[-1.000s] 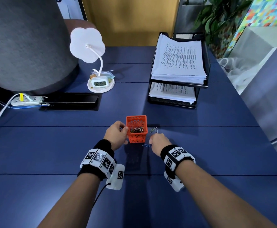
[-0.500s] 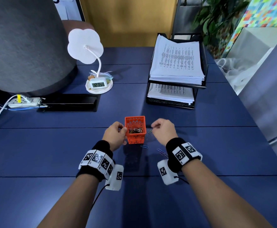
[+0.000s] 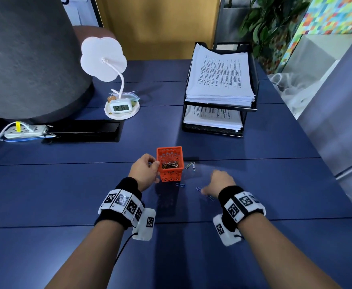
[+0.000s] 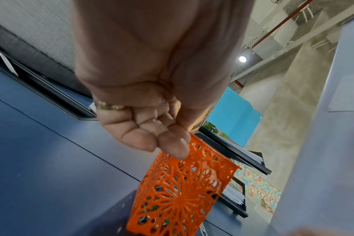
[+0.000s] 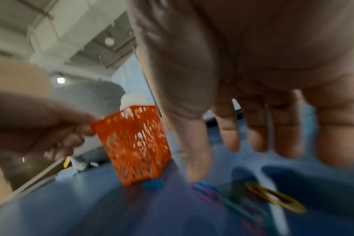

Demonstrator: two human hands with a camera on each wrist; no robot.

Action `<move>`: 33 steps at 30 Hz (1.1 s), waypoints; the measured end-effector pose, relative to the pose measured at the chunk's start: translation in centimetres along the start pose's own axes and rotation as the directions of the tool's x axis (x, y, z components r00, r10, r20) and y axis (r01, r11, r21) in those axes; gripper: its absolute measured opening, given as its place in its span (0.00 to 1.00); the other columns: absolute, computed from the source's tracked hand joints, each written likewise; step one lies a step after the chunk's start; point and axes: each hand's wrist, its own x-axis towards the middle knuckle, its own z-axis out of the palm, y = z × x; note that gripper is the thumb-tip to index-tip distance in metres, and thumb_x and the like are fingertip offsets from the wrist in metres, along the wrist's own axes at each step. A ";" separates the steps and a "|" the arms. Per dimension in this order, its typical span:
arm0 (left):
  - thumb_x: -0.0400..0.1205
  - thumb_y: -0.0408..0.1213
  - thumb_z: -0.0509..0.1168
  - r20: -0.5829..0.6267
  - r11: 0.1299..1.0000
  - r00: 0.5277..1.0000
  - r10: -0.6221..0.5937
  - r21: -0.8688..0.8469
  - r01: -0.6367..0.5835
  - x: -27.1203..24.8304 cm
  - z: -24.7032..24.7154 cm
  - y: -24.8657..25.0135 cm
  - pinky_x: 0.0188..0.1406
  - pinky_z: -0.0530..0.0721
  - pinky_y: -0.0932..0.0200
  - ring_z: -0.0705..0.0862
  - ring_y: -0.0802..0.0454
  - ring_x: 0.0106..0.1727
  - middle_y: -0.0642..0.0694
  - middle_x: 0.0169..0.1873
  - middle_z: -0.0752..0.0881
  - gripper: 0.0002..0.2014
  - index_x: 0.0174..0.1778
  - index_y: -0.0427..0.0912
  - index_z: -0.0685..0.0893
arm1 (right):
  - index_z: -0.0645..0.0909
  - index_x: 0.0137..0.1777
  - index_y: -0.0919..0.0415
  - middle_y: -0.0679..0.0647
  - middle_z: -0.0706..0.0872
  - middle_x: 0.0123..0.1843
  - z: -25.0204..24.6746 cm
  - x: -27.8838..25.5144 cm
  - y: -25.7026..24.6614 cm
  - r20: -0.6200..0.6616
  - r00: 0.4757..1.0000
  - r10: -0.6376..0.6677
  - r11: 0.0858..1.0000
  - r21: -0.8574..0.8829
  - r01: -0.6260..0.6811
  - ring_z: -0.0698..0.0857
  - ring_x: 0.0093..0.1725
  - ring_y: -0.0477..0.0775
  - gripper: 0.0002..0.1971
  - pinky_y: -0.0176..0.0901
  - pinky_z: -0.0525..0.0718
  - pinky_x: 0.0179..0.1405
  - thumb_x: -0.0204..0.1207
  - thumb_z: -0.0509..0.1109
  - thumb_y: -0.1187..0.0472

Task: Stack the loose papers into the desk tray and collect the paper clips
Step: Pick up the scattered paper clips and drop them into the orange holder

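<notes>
A small orange mesh basket (image 3: 169, 163) (image 4: 182, 191) (image 5: 133, 143) stands mid-desk with several paper clips inside. My left hand (image 3: 155, 166) (image 4: 176, 146) pinches its left rim. My right hand (image 3: 212, 184) (image 5: 222, 151) hovers low to the right, motion-blurred, fingers spread and straight, holding nothing. Loose clips lie on the blue desk: two beside the basket (image 3: 191, 165), a blue one in front of it (image 3: 180, 185), more by my right thumb (image 3: 198, 189) (image 5: 208, 190), and a yellow one (image 5: 273, 198). The black two-tier desk tray (image 3: 212, 133) at the back right holds printed paper stacks (image 3: 220, 80).
A white flower-shaped lamp with a clock base (image 3: 122, 107) stands at the back left. Beside it are a black cable slot (image 3: 83, 131) and a power strip (image 3: 24, 131). A grey round partition (image 3: 24, 59) fills the far left corner. The desk's right edge (image 3: 308, 130) runs past the tray.
My right hand rose from the desk to the basket's right side, then dropped back down and to the right, over the loose clips. My left hand kept its hold on the basket.
</notes>
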 end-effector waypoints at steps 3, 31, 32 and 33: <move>0.86 0.33 0.59 -0.002 1.000 1.000 0.005 -0.026 -0.005 0.0 0.3 0.1 0.14 0.75 0.70 0.79 0.49 0.24 0.42 0.28 0.81 0.05 0.44 0.38 0.75 | 0.68 0.69 0.62 0.60 0.70 0.69 1.1 -0.6 1.0 0.042 0.998 0.052 0.998 -0.036 -0.051 0.72 0.70 0.65 0.36 0.52 0.79 0.60 0.65 0.80 0.53; 0.86 0.34 0.58 0.028 1.000 0.999 0.017 -0.011 -0.017 -0.2 0.7 0.1 0.16 0.75 0.68 0.80 0.50 0.23 0.44 0.29 0.82 0.06 0.43 0.40 0.74 | 0.77 0.31 0.52 0.49 0.82 0.33 -0.4 -1.1 -0.8 -0.187 0.979 -0.086 0.840 0.515 0.172 0.81 0.39 0.51 0.12 0.35 0.78 0.40 0.66 0.70 0.71; 0.86 0.34 0.58 0.024 1.000 1.000 0.018 -0.016 -0.017 -0.2 0.7 0.1 0.16 0.76 0.69 0.80 0.50 0.23 0.44 0.29 0.82 0.07 0.42 0.40 0.74 | 0.78 0.31 0.52 0.47 0.81 0.31 -1.0 -1.3 -1.5 -0.235 0.968 -0.094 0.783 0.582 0.217 0.80 0.36 0.51 0.12 0.35 0.77 0.36 0.65 0.71 0.71; 0.86 0.34 0.58 0.020 1.000 1.000 0.019 -0.021 -0.019 -0.3 0.8 0.1 0.16 0.76 0.69 0.80 0.51 0.23 0.44 0.29 0.82 0.08 0.40 0.41 0.74 | 0.78 0.32 0.52 0.47 0.81 0.30 -1.6 -1.5 -2.2 -0.274 0.958 -0.090 0.723 0.643 0.252 0.80 0.35 0.50 0.12 0.34 0.77 0.34 0.65 0.71 0.71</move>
